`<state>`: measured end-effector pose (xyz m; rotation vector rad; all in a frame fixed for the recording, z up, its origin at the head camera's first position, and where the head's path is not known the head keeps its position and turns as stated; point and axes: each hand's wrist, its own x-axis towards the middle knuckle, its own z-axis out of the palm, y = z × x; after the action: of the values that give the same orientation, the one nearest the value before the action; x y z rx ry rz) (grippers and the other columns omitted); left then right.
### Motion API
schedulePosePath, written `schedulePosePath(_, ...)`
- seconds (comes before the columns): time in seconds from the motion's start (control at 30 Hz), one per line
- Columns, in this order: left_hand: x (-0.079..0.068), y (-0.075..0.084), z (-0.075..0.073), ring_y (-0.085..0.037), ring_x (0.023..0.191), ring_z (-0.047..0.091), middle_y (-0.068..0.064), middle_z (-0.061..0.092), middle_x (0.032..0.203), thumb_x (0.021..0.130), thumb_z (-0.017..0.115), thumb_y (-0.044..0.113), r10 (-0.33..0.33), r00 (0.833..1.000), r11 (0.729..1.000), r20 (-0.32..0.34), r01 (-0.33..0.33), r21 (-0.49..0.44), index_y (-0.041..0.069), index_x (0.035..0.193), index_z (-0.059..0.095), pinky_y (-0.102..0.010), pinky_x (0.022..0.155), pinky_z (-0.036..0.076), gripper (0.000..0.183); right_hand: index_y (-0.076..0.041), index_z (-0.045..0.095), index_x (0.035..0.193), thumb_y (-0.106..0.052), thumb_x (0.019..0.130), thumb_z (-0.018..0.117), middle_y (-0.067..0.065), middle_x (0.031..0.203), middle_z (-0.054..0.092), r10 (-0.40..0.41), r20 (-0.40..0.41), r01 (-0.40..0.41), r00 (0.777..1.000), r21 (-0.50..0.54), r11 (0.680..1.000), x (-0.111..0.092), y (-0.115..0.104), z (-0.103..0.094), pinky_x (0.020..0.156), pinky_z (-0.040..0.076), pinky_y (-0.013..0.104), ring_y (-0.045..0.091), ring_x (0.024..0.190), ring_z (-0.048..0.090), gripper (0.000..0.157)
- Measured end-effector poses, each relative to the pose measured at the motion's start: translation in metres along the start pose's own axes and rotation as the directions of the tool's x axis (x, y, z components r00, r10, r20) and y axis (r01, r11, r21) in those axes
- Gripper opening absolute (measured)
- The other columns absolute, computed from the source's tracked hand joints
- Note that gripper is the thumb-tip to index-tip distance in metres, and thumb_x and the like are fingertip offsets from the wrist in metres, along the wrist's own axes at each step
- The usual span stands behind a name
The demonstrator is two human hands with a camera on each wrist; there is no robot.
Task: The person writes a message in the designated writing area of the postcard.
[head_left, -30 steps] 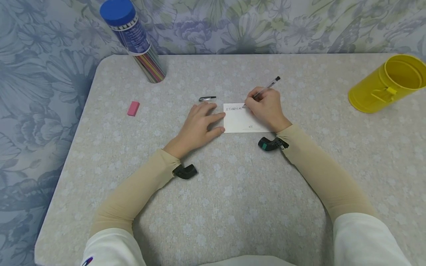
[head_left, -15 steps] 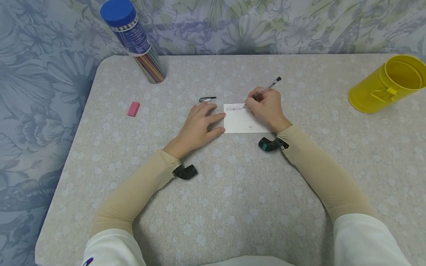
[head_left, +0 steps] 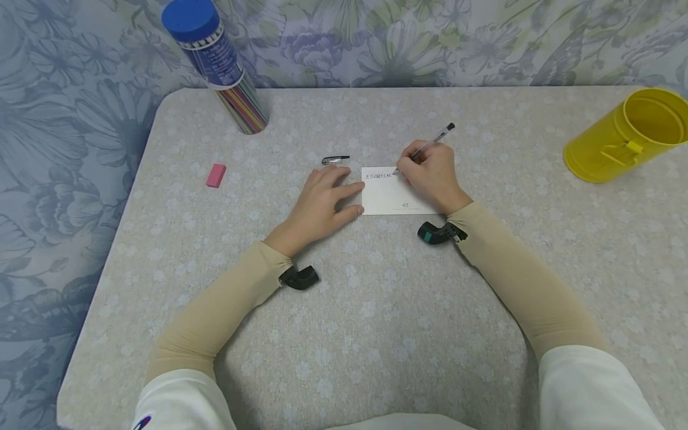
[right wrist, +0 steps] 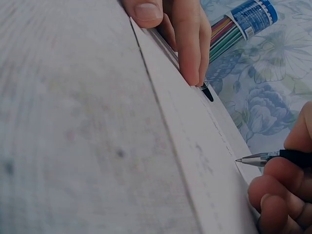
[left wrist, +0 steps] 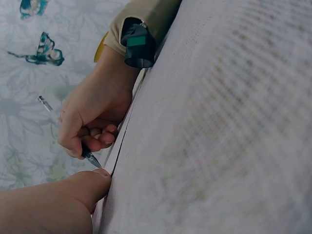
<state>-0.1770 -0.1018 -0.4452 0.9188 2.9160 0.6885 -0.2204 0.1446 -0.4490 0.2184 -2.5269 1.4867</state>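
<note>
Tabletop point(head_left: 365, 334), pale and flowered, floral wall point(head_left: 398, 48) behind, right hand point(head_left: 432, 171) pinching pen point(head_left: 442, 133), left hand point(head_left: 321, 202) spread, touching card point(head_left: 384, 196)

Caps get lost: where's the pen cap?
In the head view, the pen cap lies just beyond the left hand, near the upper left corner of the card.

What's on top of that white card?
The card shows small writing and a mark; the left hand touches one edge. The right hand, gripping a pen, covers much of the right side, hiding anything there.
</note>
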Motion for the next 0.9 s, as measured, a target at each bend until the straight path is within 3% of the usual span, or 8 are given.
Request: schedulePosePath(0.9, 0.0008, -0.0005, 0.0008, -0.040, 0.147, 0.039, -0.019, 0.051, 0.150, 0.096, 0.070, 0.038, 0.004, 1.000, 1.000, -0.008, -0.004, -0.004, 0.013, 0.136, 0.067, -0.070, 0.120, 0.021, 0.048, -0.003, 0.073, 0.073, -0.007, 0.078, 0.060, 0.000, 0.052, 0.057, -0.012, 0.025, 0.012, 1.000, -0.004, 1.000, -0.0002, -0.0007, -0.0018, 0.043, 0.033, 0.017, 0.003, 0.043, 0.045, 0.015)
